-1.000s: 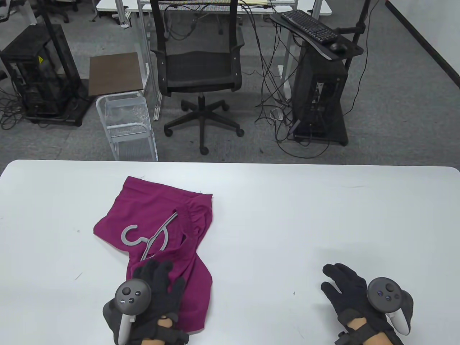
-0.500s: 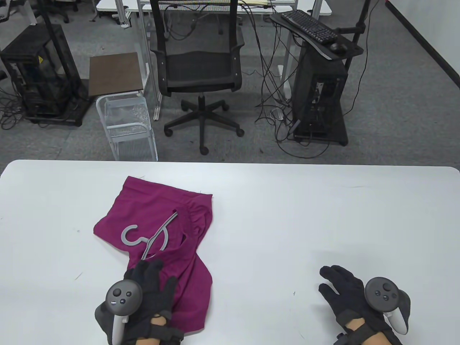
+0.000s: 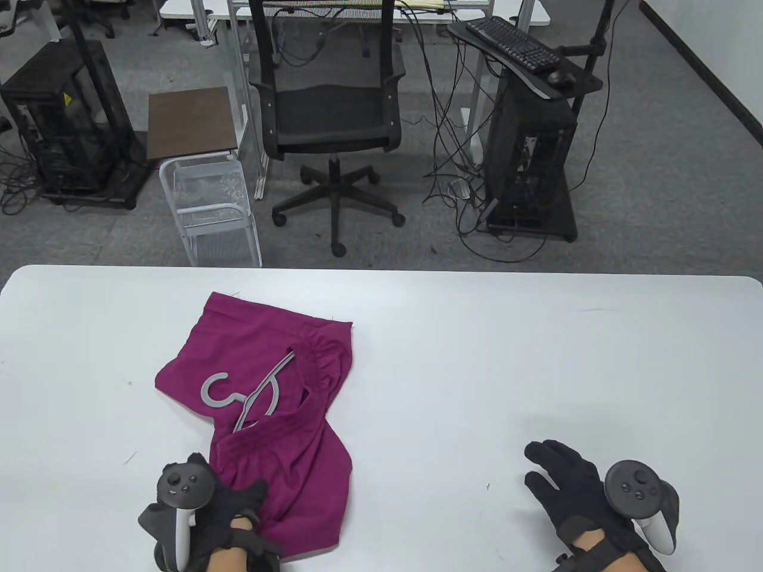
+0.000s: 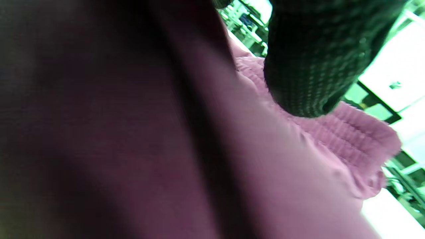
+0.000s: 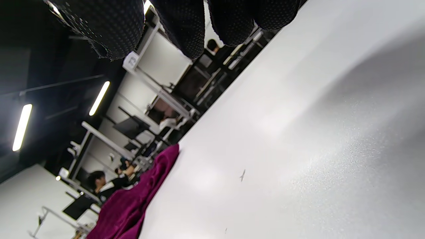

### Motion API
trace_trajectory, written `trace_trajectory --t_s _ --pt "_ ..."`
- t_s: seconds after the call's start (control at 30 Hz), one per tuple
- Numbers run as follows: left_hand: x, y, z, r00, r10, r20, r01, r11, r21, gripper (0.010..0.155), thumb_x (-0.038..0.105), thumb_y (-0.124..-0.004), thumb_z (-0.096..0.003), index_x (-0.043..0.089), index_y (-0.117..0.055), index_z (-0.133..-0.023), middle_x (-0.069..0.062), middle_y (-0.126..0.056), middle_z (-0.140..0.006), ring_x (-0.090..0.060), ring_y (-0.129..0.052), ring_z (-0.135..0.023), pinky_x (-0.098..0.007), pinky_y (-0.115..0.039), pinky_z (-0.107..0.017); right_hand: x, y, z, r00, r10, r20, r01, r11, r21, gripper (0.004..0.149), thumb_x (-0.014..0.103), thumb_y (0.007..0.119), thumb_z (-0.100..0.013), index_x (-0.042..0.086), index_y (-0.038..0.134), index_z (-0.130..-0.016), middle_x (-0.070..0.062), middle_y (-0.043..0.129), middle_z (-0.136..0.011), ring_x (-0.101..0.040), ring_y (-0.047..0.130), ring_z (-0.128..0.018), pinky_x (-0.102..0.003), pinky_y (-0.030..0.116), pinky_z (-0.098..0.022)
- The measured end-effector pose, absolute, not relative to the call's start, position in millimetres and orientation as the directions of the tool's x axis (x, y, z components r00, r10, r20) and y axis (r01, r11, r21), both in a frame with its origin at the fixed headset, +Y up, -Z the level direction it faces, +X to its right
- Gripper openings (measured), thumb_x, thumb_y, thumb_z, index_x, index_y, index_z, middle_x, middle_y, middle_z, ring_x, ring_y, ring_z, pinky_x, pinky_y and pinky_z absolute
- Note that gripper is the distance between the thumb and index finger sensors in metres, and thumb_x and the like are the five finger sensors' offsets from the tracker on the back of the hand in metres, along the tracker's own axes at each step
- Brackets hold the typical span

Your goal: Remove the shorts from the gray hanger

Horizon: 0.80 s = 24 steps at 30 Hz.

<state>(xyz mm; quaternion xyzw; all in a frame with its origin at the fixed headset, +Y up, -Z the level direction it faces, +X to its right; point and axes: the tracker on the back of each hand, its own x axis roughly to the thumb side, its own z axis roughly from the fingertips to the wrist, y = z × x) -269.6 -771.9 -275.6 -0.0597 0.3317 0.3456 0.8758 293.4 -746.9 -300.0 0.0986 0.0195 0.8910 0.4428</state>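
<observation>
Magenta fabric shorts lie crumpled on the white counter, left of centre, and the thin gray plastic hanger rests on top of them. Its hook curls out over the cloth toward the left, one arm runs up into the gathered waistband, and its lower end is tucked under a fold.

Down at the near edge, the left hand in its black glove has its grip clenched on the near end of the shorts, the fabric bunched up against the fingers. The left wrist view is filled with pink-purple cloth, a gloved fingertip pressing right at the ribbed waistband.

Over on the right, the right hand lies flat on the counter, well apart from the shorts, grip released, fingers spread and holding nothing. From the right wrist view, the gloved fingertips hang over bare counter, with the shorts a magenta heap in the distance.
</observation>
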Motion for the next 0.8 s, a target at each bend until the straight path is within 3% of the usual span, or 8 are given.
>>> trace_trajectory --t_s 0.27,0.4,0.63,0.67,0.73,0.8 --pt "-264.4 -788.8 -286.5 0.615 0.396 -0.682 -0.588 0.806 -0.062 0.105 0.057 -0.095 -0.0274 0.025 -0.037 -0.109 -0.006 0.004 -0.111 -0.044 -0.006 -0.105 -0.066 -0.016 -0.075 293.2 -747.1 -299.5 -0.589 0.793 0.153 -0.784 -0.607 0.127 0.064 0.044 0.075 -0.053 0.013 0.06 -0.107 -0.019 0.051 -0.111 -0.052 0.043 -0.095 -0.08 0.039 -0.061" --pt "-265.2 -791.1 -290.5 0.6 0.397 -0.694 -0.602 0.796 -0.065 0.102 0.055 -0.097 -0.0275 0.022 -0.042 -0.107 -0.006 -0.003 -0.113 -0.044 -0.008 -0.106 -0.066 -0.018 -0.075 293.4 -747.0 -299.1 -0.585 0.797 0.148 -0.788 -0.602 0.129 0.064 0.044 0.075 -0.053 0.013 0.06 -0.107 -0.019 0.051 -0.111 -0.052 0.043 -0.095 -0.08 0.039 -0.061" --pt "-263.1 -783.6 -290.3 0.609 0.449 -0.653 -0.567 0.823 0.037 0.078 0.05 -0.099 -0.0297 0.034 -0.052 -0.089 -0.007 -0.003 -0.111 -0.042 -0.011 -0.106 -0.065 -0.02 -0.076 292.8 -747.1 -298.9 -0.587 0.796 0.144 -0.785 -0.604 0.136 0.064 0.044 0.075 -0.053 0.013 0.06 -0.107 -0.019 0.051 -0.111 -0.052 0.043 -0.095 -0.08 0.039 -0.061" --pt "-261.7 -779.3 -290.3 0.616 0.474 -0.629 -0.567 0.821 0.064 0.069 0.05 -0.098 -0.0313 0.036 -0.056 -0.085 -0.006 -0.006 -0.112 -0.041 -0.014 -0.106 -0.065 -0.02 -0.077 292.8 -747.1 -298.9 -0.587 0.796 0.145 -0.785 -0.604 0.136 0.064 0.044 0.075 -0.053 0.013 0.06 -0.107 -0.019 0.051 -0.111 -0.052 0.043 -0.095 -0.08 0.039 -0.061" --pt "-260.4 -771.8 -289.8 0.638 0.53 -0.558 -0.575 0.81 0.113 0.052 0.05 -0.097 -0.0321 0.041 -0.067 -0.073 -0.001 -0.033 -0.113 -0.035 -0.039 -0.104 -0.064 -0.031 -0.078 293.0 -747.0 -298.8 -0.587 0.796 0.146 -0.785 -0.604 0.135 0.064 0.044 0.075 -0.053 0.013 0.06 -0.107 -0.019 0.051 -0.111 -0.052 0.043 -0.095 -0.08 0.039 -0.061" --pt "-259.7 -764.0 -285.6 0.628 0.609 -0.483 -0.606 0.773 0.186 0.036 0.056 -0.093 -0.0344 0.045 -0.076 -0.064 0.008 -0.068 -0.097 -0.024 -0.072 -0.086 -0.062 -0.047 -0.078 292.9 -746.5 -298.4 -0.587 0.796 0.15 -0.786 -0.604 0.133 0.065 0.044 0.075 -0.053 0.013 0.06 -0.107 -0.019 0.051 -0.111 -0.052 0.043 -0.095 -0.08 0.039 -0.061"
